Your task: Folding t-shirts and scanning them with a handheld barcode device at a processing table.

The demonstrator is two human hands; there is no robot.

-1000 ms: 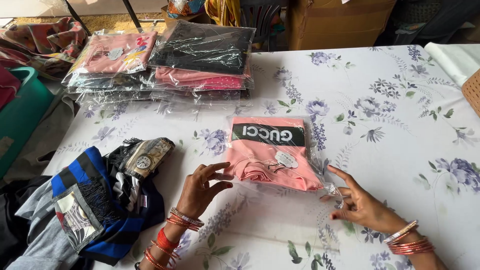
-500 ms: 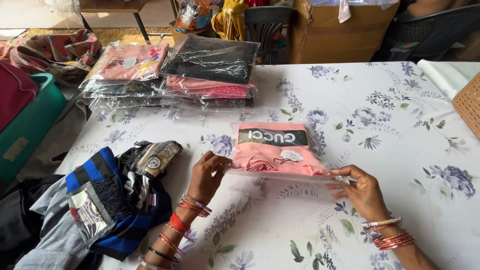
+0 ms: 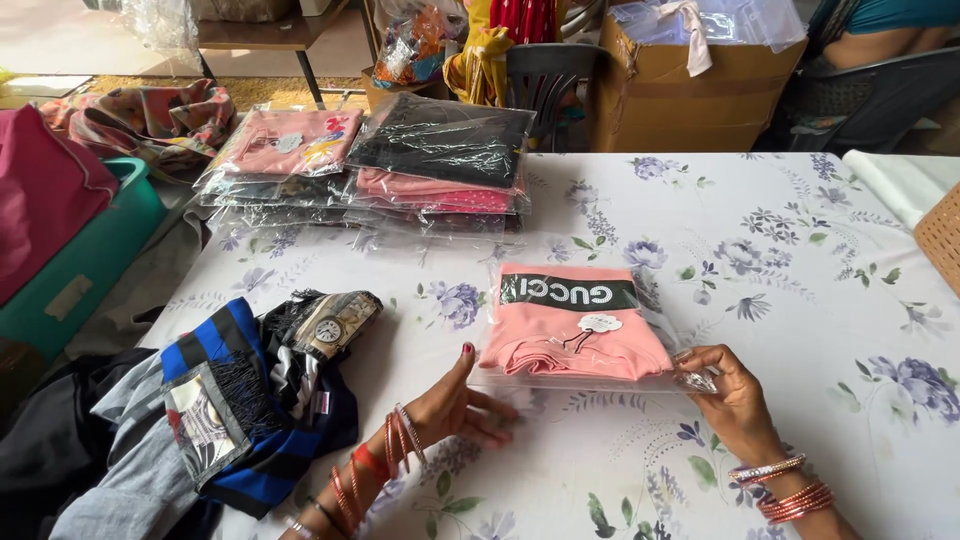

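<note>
A: Where is the folded pink garment?

B: The folded pink garment (image 3: 575,335), with a black band across its top and a small white tag, lies in a clear plastic bag (image 3: 655,325) at the centre of the frame, flat on the surface (image 3: 800,250), which wears a white cloth printed with purple flowers.

A: And the hands?

B: The right hand (image 3: 735,395), lower right of centre, has its grip pinched on the bag's lower right corner. The left hand (image 3: 455,405), lower centre, lies loose with fingers spread flat on the cloth, thumb up, just beside the bag's lower left edge; I cannot tell whether the fingertips touch the plastic. Both wrists carry red and gold bangles.

A: What else is around?

B: A heap of dark clothes (image 3: 230,390), blue-striped and grey, sits at lower left. A stack of bagged garments (image 3: 380,175), pink and black, lies at upper left of centre. A teal tub (image 3: 85,270) stands at the left edge, a cardboard box (image 3: 695,95) at the top right, and a dark plastic chair (image 3: 545,85) at top centre.
</note>
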